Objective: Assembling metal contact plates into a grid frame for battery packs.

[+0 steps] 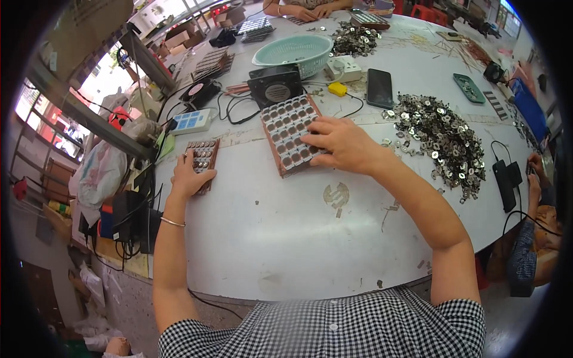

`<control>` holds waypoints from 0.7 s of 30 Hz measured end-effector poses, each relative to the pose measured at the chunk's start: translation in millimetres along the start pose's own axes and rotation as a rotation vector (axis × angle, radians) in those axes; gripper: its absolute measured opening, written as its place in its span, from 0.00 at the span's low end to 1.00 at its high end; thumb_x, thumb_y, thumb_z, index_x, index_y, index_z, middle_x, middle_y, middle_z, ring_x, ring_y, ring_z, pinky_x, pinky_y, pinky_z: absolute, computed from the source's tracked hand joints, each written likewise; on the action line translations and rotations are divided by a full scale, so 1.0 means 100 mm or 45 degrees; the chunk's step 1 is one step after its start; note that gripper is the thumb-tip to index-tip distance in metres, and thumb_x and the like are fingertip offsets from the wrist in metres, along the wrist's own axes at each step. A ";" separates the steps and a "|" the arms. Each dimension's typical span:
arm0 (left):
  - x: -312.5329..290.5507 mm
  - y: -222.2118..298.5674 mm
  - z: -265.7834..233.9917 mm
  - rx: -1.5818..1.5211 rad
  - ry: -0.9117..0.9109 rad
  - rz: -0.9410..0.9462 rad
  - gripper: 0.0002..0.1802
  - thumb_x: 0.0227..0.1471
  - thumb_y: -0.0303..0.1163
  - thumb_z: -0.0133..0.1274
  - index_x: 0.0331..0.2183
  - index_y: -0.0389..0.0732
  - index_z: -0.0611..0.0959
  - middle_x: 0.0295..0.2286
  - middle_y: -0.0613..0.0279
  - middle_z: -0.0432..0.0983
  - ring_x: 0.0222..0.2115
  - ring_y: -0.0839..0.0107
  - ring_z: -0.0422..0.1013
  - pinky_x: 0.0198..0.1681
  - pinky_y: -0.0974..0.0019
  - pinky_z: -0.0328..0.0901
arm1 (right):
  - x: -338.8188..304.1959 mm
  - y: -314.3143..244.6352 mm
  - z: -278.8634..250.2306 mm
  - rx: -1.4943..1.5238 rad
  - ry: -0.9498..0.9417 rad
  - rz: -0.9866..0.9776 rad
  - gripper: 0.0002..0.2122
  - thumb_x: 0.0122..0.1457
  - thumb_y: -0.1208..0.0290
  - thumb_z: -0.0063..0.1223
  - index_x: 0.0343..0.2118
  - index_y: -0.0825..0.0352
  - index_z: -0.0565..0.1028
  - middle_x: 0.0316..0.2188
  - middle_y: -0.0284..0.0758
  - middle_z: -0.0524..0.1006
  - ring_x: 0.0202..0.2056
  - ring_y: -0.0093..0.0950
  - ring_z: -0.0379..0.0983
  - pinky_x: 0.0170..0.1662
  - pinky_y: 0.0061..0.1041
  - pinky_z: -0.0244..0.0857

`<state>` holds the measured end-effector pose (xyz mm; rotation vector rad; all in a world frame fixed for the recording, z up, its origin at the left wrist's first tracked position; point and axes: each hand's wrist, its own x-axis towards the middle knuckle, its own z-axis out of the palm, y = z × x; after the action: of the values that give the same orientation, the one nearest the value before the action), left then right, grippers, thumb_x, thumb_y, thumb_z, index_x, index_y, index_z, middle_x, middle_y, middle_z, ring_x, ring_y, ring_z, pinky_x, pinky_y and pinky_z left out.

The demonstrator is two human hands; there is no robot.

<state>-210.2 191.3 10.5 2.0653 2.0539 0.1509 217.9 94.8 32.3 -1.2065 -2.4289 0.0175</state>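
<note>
My left hand rests over a small brown-edged panel with rows of round metal pieces, its fingers spread and the thumb lying across the panel. My right hand reaches over the right side of a larger stack of panels, which carries rows of dark round discs in pale square frames. Its fingers are apart, with the tips touching the upper surface. No loose piece shows in either hand, though the undersides of the fingers are hidden.
A heap of small metal parts spreads to the right. Beyond the large stack stand a black fan, a pale green basket and a black phone. A power strip lies left. Co-workers' hands are at the far edge.
</note>
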 end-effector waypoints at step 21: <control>-1.99 2.00 0.52 -0.457 -0.241 1.576 0.26 0.54 0.31 0.56 0.54 0.33 0.77 0.56 0.41 0.70 0.62 0.40 0.62 0.66 0.39 0.49 | -1.67 -1.56 0.02 0.174 0.092 -0.035 0.06 0.49 0.66 0.59 0.29 0.60 0.79 0.31 0.31 0.76 0.32 0.28 0.73 0.29 0.31 0.64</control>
<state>-7.1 -10.2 23.2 2.5974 0.3633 0.4389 187.9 -129.5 0.1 -1.0947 -2.3405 0.1272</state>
